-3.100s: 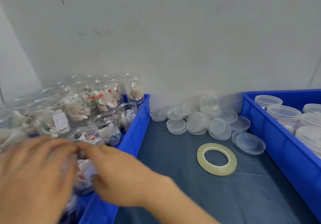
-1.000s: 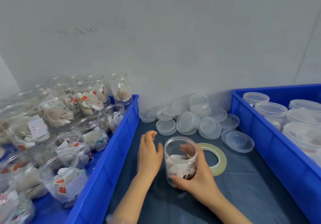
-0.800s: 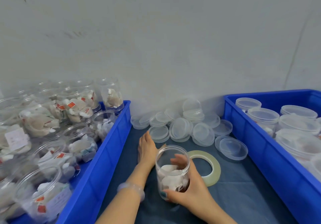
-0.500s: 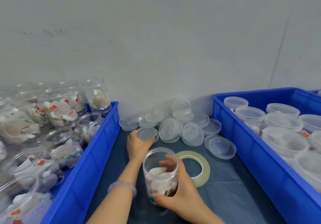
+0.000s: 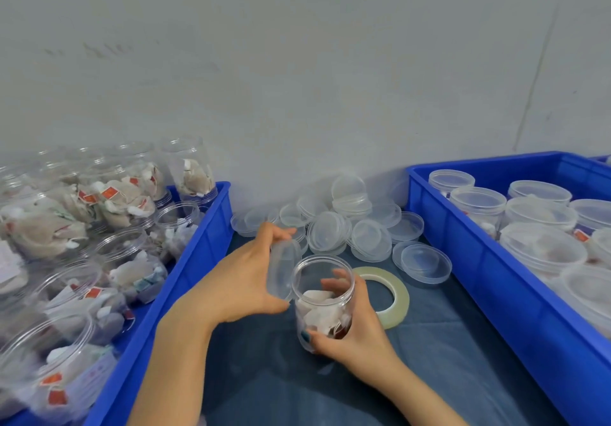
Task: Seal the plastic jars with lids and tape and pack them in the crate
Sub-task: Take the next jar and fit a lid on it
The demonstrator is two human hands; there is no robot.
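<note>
Left hand (image 5: 241, 280) had brought clear round plastic lid (image 5: 282, 270), pinched, beside open clear plastic jar (image 5: 325, 306) at frame centre, gripped by right hand (image 5: 353, 339). Step judged: capping; next needed lid seated level.

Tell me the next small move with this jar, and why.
Probably tip the lid level and lower it onto the mouth of the jar: the left hand holds the lid tilted just beside the open rim, and the right hand grips the jar upright on the cloth.
</note>
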